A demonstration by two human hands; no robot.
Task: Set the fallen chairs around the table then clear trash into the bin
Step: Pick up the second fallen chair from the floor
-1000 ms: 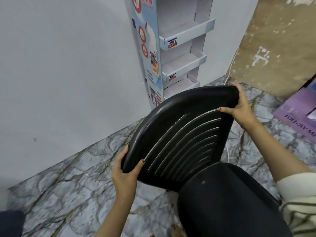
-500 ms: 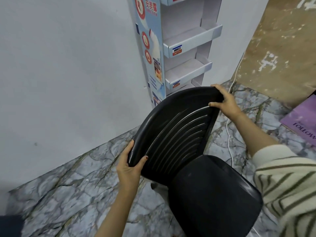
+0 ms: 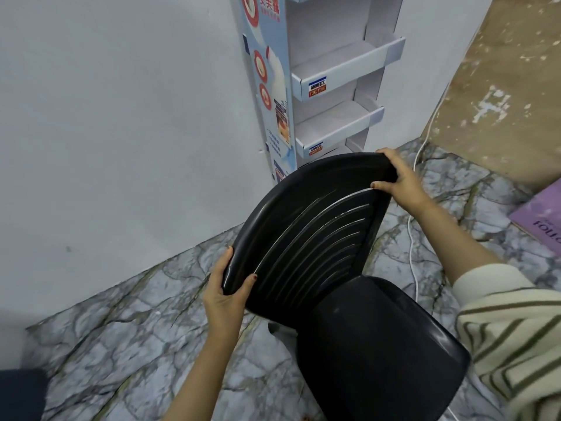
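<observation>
Head view, left hand [image 3: 226, 294] and right hand [image 3: 400, 183], fingers clamping black chair [image 3: 309, 238] backrest

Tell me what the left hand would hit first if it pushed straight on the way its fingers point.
The left hand already grips the black chair backrest's lower-left edge, so that comes first. Past it, the line seems to run toward the cardboard display stand by the wall, though depth is unclear.

You get soft, even, fairly bright light with only faint shadows. Pale streaks of glare run along the ribs of the glossy black plastic chair [image 3: 315, 238]. Wide-angle distortion bends the edges; focus stays reasonably sharp.
</observation>
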